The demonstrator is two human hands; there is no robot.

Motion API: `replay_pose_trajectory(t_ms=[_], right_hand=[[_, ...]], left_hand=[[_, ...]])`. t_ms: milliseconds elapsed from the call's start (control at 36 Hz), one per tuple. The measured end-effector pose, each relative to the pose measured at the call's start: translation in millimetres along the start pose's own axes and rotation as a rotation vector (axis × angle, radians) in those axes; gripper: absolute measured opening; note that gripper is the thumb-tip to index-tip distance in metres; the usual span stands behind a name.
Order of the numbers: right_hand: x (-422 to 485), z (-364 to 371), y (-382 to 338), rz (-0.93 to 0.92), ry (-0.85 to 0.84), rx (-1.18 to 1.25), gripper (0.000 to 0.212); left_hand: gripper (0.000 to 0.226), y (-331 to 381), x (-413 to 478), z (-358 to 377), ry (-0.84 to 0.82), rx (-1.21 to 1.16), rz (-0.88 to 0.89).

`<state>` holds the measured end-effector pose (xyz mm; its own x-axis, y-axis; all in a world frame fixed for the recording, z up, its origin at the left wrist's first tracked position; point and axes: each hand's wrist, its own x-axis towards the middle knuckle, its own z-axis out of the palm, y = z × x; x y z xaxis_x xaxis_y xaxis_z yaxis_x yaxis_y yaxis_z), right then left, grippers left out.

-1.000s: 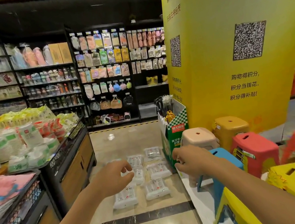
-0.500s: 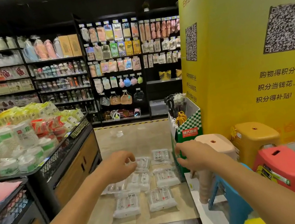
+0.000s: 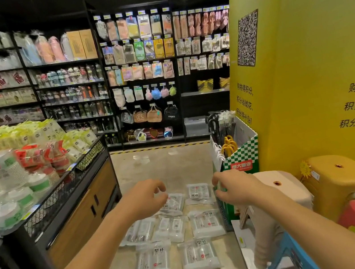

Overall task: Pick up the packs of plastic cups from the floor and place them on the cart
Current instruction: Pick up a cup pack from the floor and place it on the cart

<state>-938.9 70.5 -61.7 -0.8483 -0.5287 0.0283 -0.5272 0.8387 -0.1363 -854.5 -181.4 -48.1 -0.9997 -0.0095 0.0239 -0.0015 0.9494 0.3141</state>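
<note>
**Seven clear-wrapped packs of white plastic cups (image 3: 153, 264) lay on the beige tiled floor (image 3: 165, 167)**

You held your left hand (image 3: 143, 198) and right hand (image 3: 234, 187) out above the packs, apart from each other. Each grip was half wide, fingers loosely curled, holding nothing. Your left hand hid part of one far pack. The packs lay flat in rough rows between the black-and-wood display counter (image 3: 80, 221) on your left and the green-and-white checked cardboard box (image 3: 241, 158) on your right. A beige plastic stool (image 3: 279, 185) stood just beside that box.
</note>
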Motion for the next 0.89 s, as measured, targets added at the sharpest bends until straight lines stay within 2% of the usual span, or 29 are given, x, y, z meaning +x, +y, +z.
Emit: replay_pose_trajectory(t_ms=[167,417,722,889], right_hand=[[93,5,13,0.038,-0.016,0.017,0.035],[197,42,51,0.095,-0.072,0.093,0.039],[335,122,148,0.064,-0.186,0.176,0.047],[418,195,207,0.053,-0.288,0.235,0.055]], left_hand=[[0.035,-38,89,0,0.020,-0.046,-0.006],[0.037,-76,211,30,-0.073,-0.064,-0.006],[0.047,-108,364,126,-0.123,-0.195,-0.098],[0.053,-130,444,201,-0.160,-0.291,-0.182]])
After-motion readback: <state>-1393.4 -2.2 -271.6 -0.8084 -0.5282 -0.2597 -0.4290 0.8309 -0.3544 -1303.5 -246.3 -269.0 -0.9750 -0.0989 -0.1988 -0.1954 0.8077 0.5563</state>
